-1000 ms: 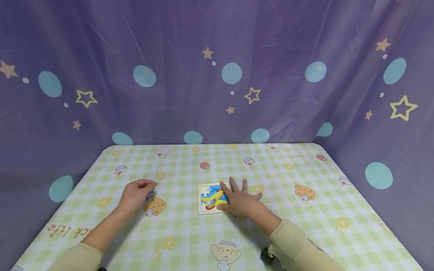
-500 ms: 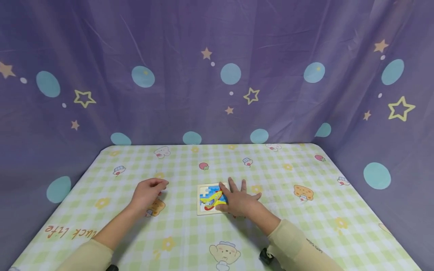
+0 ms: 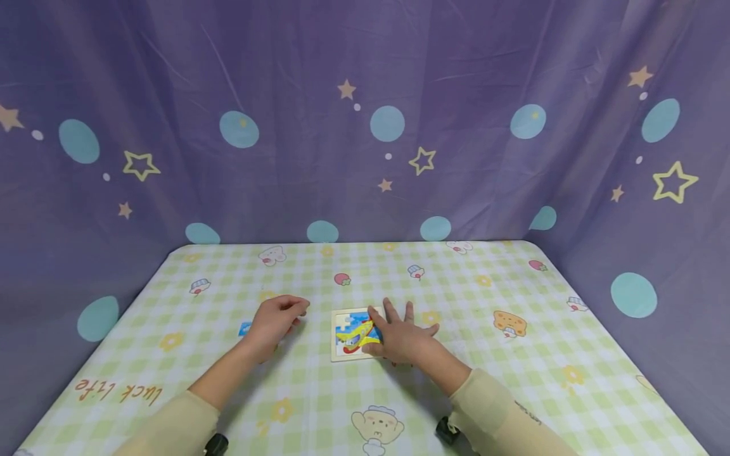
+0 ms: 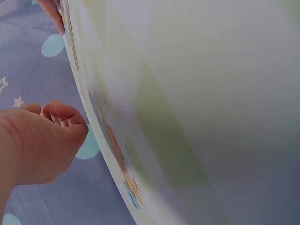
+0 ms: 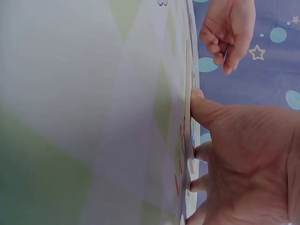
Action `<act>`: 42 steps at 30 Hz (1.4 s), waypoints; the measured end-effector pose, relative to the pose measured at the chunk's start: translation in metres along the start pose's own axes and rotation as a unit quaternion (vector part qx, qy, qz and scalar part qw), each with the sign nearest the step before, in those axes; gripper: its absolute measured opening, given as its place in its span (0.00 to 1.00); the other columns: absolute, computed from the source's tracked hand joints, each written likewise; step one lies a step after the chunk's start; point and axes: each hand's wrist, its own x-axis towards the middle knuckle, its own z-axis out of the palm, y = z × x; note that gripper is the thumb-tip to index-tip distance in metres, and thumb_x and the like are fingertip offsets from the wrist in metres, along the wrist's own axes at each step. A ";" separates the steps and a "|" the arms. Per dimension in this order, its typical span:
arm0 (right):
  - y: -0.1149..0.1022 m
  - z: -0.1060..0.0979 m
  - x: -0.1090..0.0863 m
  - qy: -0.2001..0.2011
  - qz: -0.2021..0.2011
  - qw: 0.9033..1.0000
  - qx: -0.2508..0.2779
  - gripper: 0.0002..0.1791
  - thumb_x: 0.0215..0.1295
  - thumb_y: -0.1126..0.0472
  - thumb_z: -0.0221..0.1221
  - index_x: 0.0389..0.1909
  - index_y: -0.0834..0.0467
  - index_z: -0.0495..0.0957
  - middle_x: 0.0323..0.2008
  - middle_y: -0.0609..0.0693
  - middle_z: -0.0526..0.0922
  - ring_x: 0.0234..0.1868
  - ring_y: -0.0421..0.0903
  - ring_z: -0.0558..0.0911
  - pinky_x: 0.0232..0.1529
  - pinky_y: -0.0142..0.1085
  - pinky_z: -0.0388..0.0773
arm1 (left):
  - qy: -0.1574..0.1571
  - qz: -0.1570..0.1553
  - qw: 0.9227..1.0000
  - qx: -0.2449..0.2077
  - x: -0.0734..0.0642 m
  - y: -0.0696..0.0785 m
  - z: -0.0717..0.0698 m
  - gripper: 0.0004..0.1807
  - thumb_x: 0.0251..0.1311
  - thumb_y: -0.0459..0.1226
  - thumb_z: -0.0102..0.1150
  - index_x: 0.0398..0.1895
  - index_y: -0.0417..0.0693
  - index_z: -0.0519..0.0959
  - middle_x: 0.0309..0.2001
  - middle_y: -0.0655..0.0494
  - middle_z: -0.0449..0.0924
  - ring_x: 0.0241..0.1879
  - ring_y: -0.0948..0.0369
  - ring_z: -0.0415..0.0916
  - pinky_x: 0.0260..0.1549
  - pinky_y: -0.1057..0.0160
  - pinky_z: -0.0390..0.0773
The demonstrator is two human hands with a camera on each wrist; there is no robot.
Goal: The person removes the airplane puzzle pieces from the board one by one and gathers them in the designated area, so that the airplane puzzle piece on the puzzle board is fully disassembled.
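Checked bench (image 3: 456, 392), purple curtain (image 3: 285, 63) behind. Puzzle (image 3: 355, 334) lay partly under R hand (image 3: 405, 342), spread wide; L hand (image 3: 275, 326) was curled, couldn't tell if gripping; blue pc (image 3: 244, 329) just L of it. Prob. mid-fitting; next move wld need neat alignment.

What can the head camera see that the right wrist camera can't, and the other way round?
Only the head view shows the loose blue piece on the table and the airplane picture face-up. Only the right wrist view shows the palm of the right hand and the puzzle edge-on. Both show the puzzle, the right hand, the left hand, the checked tablecloth and the purple curtain.
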 end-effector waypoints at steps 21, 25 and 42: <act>0.000 -0.002 0.000 -0.007 0.014 1.000 -0.015 0.46 0.65 0.27 0.54 0.80 0.34 0.50 0.82 0.47 0.41 0.79 0.65 0.41 0.54 0.83 0.49 | -0.018 0.005 0.999 -0.028 0.008 0.010 0.047 0.13 0.70 0.40 0.60 0.48 0.39 0.83 0.38 0.49 0.82 0.33 0.54 0.75 0.31 0.62 0.75; 0.000 -0.001 0.001 -0.006 0.011 1.000 -0.016 0.46 0.65 0.28 0.54 0.80 0.34 0.50 0.82 0.47 0.41 0.78 0.65 0.41 0.54 0.83 0.49 | -0.023 0.005 0.999 -0.038 0.006 0.011 0.051 0.12 0.70 0.39 0.60 0.48 0.39 0.83 0.37 0.49 0.81 0.31 0.55 0.75 0.31 0.62 0.74; -0.001 0.002 0.001 -0.002 0.004 1.000 -0.013 0.46 0.65 0.27 0.54 0.81 0.34 0.50 0.81 0.47 0.42 0.78 0.66 0.42 0.53 0.84 0.50 | -0.063 0.019 0.995 -0.076 0.001 0.025 0.078 0.13 0.70 0.39 0.60 0.48 0.36 0.83 0.35 0.50 0.81 0.30 0.59 0.75 0.30 0.66 0.76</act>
